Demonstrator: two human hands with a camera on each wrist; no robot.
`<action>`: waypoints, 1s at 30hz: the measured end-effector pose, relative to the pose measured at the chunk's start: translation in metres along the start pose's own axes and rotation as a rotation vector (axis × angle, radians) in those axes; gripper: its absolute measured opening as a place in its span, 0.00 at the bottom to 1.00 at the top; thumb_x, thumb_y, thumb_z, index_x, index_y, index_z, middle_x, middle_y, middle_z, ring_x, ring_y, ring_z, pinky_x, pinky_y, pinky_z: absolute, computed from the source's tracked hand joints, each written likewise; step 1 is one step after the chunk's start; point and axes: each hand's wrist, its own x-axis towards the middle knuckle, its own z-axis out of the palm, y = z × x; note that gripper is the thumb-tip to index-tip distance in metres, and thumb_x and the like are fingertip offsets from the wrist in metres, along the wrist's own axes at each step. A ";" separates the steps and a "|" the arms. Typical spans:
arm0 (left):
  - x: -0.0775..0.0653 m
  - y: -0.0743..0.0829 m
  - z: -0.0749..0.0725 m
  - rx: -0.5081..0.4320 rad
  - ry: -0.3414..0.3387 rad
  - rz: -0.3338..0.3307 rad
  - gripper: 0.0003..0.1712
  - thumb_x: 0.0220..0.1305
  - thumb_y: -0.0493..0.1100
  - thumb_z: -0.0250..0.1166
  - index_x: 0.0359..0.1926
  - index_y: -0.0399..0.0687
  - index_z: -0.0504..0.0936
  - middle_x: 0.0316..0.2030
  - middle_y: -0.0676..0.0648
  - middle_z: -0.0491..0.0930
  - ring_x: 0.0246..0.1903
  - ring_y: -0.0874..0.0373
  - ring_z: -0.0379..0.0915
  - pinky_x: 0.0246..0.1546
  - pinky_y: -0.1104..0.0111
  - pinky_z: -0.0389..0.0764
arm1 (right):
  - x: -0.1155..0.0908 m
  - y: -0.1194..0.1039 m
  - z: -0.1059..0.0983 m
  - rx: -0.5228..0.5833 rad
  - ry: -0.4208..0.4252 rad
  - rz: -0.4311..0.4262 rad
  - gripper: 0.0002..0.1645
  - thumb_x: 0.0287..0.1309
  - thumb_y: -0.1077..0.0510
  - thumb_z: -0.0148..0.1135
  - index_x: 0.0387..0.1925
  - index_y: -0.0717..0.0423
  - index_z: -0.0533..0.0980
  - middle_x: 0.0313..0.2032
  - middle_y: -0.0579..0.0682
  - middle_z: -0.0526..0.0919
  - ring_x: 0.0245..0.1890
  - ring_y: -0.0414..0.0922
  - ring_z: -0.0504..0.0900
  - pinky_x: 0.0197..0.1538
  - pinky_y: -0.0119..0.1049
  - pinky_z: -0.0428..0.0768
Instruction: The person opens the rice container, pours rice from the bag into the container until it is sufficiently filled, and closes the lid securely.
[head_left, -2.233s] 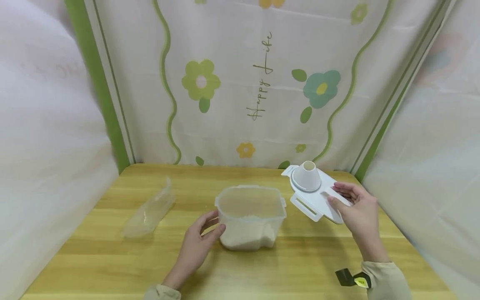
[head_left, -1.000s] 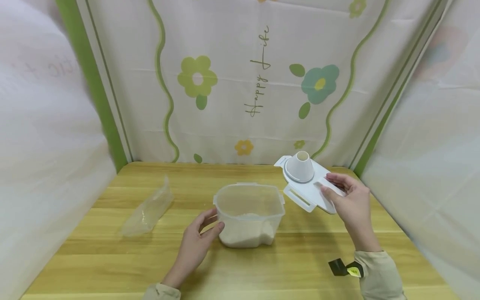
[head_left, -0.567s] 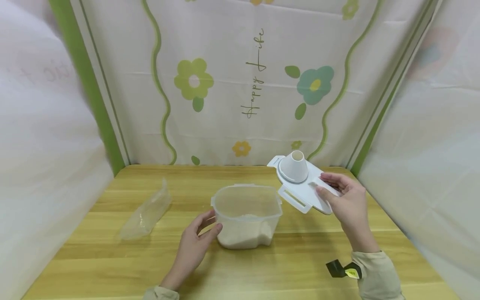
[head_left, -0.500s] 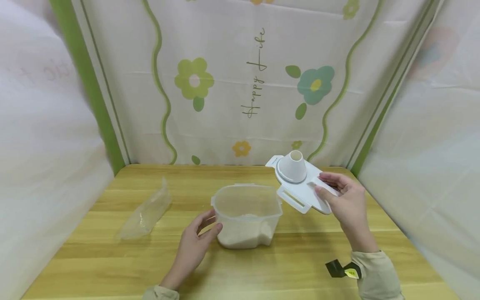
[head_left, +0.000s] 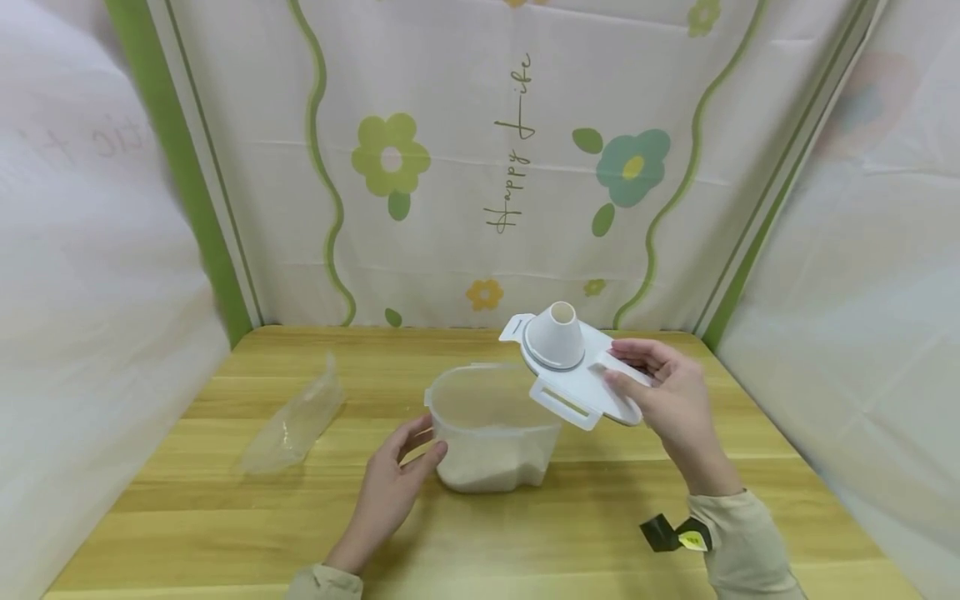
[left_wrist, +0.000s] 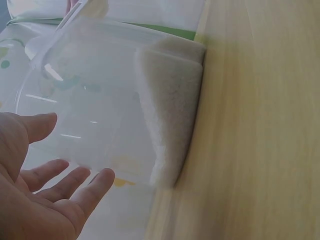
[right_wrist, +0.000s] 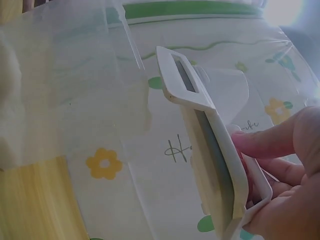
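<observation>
A clear plastic container (head_left: 487,450), partly filled with white, rice-like grains (left_wrist: 172,95), stands on the wooden table with its top uncovered. My left hand (head_left: 393,487) is at its left side, thumb and fingers spread loosely against or very near the wall. In the left wrist view, my left fingers (left_wrist: 95,192) look relaxed. My right hand (head_left: 675,400) pinches a white lid (head_left: 577,387) that carries a cone-shaped cap and slotted side clips. Tilted, the lid hangs above the container's right part and hides that part of the rim.
A crumpled clear plastic bag (head_left: 296,425) lies on the table (head_left: 225,533) to the left. A floral curtain (head_left: 450,208) hangs behind, with pale fabric walls on both sides. A black strap piece (head_left: 660,533) is at the right cuff.
My right hand has carried the lid leftward, from beside the container to over its right edge. The left hand and the container have stayed about where they were.
</observation>
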 end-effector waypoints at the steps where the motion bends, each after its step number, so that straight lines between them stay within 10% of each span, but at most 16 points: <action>1: 0.000 0.000 0.000 -0.001 0.002 0.002 0.31 0.61 0.51 0.71 0.62 0.44 0.75 0.59 0.47 0.76 0.58 0.51 0.72 0.52 0.67 0.78 | 0.000 0.000 0.002 0.015 -0.014 -0.005 0.22 0.51 0.73 0.71 0.50 0.72 0.77 0.46 0.59 0.82 0.46 0.45 0.80 0.48 0.25 0.79; 30: -0.001 0.000 0.003 -0.003 0.013 -0.003 0.31 0.61 0.51 0.71 0.62 0.43 0.76 0.59 0.46 0.76 0.58 0.50 0.72 0.52 0.67 0.78 | 0.008 -0.004 0.031 0.050 -0.161 -0.019 0.24 0.50 0.73 0.72 0.50 0.72 0.77 0.45 0.62 0.83 0.46 0.47 0.81 0.50 0.28 0.78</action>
